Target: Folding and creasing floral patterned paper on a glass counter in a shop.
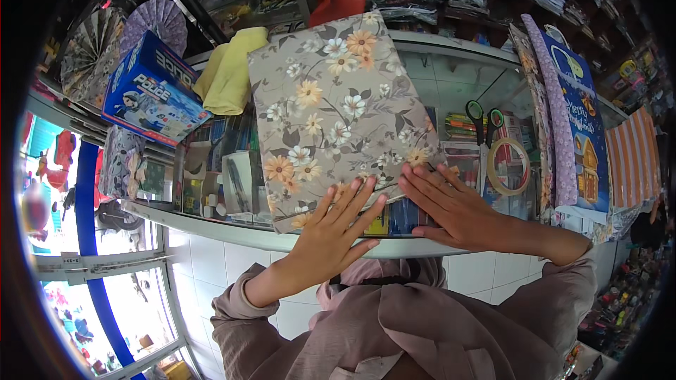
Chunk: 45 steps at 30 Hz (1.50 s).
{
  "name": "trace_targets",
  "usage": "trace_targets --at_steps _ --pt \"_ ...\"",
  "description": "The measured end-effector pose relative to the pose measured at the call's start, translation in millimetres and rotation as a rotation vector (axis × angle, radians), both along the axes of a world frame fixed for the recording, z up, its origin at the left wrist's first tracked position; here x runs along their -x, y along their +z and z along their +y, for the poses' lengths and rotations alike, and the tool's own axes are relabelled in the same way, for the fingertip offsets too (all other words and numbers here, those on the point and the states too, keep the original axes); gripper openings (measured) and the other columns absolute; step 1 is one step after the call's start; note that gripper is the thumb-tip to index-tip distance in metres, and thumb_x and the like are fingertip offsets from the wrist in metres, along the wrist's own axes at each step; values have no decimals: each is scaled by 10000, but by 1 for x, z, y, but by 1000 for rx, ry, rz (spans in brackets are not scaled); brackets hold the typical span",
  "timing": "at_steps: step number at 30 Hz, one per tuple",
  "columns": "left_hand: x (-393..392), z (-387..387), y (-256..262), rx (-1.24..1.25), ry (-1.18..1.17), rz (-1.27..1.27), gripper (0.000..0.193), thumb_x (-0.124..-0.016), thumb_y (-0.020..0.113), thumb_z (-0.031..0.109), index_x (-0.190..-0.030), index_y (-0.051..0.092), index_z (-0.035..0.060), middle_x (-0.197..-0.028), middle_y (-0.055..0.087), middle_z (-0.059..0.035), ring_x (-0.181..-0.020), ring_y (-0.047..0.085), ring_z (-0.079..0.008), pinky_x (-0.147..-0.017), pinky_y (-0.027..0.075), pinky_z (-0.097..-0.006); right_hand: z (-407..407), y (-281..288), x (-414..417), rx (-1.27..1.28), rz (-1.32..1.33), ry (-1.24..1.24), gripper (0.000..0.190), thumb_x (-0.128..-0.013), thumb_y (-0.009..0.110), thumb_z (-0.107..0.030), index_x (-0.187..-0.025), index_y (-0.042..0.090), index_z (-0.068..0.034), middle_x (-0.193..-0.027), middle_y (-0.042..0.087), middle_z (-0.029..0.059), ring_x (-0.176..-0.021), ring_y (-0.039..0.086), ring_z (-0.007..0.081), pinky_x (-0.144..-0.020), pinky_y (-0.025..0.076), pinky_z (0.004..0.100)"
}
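A sheet of grey-beige floral wrapping paper [338, 116] lies on the glass counter before me. My left hand [340, 221] rests on its near edge, palm down with fingers spread. At the near right corner my right hand [441, 198] presses the paper flat, its fingers extended over the edge. A narrow fold runs along the near edge beneath my fingers. Right of the paper are scissors [481, 142] with black and green handles and a roll of clear tape [508, 166]; they lie side by side on the glass.
A blue toy box [156, 92] and a folded yellow cloth [235, 71] stand at the left, with pleated paper fans [153, 26] behind. Rolled and flat gift papers [583, 132] and a striped bag [634, 158] lie at the right. The counter's metal front edge [232, 229] runs before me.
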<state>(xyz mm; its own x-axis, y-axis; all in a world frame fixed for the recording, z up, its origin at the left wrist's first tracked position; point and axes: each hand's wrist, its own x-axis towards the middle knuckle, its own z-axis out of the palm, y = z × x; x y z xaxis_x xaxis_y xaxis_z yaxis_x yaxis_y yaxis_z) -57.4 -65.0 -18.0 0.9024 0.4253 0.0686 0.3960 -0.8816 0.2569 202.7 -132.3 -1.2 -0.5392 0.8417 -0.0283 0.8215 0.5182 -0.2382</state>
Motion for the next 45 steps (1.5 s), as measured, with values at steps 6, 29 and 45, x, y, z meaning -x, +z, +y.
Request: trace_targets --at_steps 6,29,45 --pt "31 8 12 67 25 96 666 -977 440 379 -1483 228 1 -1547 226 -173 -1441 207 -289 -1152 136 -457 5 14 -6 185 94 16 729 -989 418 -448 -1508 122 -31 -1577 122 136 -1467 88 248 -1182 107 443" --pt "73 2 15 258 167 -165 665 -960 512 312 -1451 257 -56 -1518 244 -249 -1433 175 -392 -1146 119 -524 23 -21 107 -408 -392 -74 483 -917 554 -210 -1228 466 149 -1102 546 396 -1000 575 509 -807 529 507" --pt "46 -5 20 -116 184 -394 360 -701 818 259 -897 591 59 -851 566 -89 -786 546 -268 -678 391 -374 30 48 105 -416 138 -29 332 -772 657 -80 -1034 487 32 -691 567 119 -592 646 257 -518 525 330"
